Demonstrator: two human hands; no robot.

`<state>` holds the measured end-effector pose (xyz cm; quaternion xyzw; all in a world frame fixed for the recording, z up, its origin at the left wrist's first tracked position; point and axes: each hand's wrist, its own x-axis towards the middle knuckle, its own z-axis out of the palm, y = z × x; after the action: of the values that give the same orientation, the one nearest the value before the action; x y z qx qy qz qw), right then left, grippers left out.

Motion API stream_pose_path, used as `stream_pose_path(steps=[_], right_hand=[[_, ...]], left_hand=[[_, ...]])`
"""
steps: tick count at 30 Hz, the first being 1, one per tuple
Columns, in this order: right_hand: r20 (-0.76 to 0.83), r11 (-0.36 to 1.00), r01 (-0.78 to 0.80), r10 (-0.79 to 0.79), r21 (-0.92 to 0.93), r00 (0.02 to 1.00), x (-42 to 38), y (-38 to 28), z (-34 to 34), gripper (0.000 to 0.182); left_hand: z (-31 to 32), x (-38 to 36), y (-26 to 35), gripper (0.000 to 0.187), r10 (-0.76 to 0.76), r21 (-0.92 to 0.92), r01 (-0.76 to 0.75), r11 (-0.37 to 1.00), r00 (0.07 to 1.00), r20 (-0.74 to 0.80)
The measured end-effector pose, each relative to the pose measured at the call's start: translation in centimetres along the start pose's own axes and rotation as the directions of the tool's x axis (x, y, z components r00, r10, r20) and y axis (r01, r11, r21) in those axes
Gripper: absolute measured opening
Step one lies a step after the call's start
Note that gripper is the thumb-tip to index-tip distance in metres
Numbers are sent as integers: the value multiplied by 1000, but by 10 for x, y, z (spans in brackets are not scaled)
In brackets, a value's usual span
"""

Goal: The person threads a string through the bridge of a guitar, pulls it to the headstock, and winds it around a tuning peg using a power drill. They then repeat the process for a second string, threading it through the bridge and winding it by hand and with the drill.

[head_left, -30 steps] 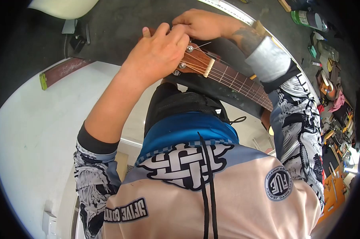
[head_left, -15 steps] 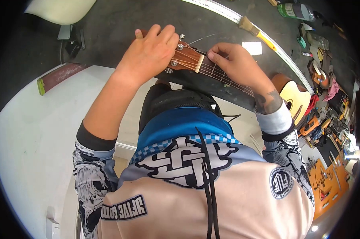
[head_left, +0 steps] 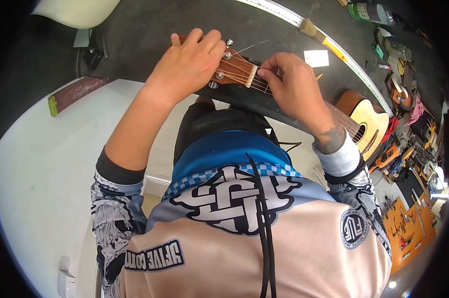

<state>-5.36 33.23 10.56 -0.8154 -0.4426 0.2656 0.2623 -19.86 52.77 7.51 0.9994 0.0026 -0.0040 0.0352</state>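
Note:
An acoustic guitar [head_left: 368, 126] lies on the dark bench, its neck pointing left. My left hand [head_left: 189, 62] is closed over the far end of its headstock [head_left: 237, 67]; the fingertips are hidden, so I cannot see whether they hold a tuning peg. Metal tuning pegs show beside that hand, and a loose string end [head_left: 254, 46] sticks out past the headstock. Just right of the pale nut [head_left: 251, 75], my right hand [head_left: 299, 87] pinches thumb against forefinger at a string over the first frets. The hand covers part of the neck.
Beyond the guitar lie a long metal ruler [head_left: 366, 79], a brush with a yellow handle [head_left: 335, 48] and a white paper piece [head_left: 316, 58]. A plastic bottle [head_left: 368, 13] and cluttered tools stand at right. A dark red block [head_left: 75, 94] sits at the left edge.
My right hand has moved left along the neck toward the nut, uncovering more of the fretboard near the body. My left hand stays on the headstock.

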Motion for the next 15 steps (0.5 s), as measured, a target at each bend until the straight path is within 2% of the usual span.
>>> stream_pose_path(steps=[7, 15], right_hand=[[-31, 999, 21, -20, 39, 999, -6, 0, 7, 13], [-24, 997, -39, 40, 63, 999, -4, -2, 13, 14]], left_hand=[[0, 0, -1, 15, 23, 16, -23, 1000, 1000, 2], [0, 2, -1, 15, 24, 29, -24, 999, 1000, 10]])
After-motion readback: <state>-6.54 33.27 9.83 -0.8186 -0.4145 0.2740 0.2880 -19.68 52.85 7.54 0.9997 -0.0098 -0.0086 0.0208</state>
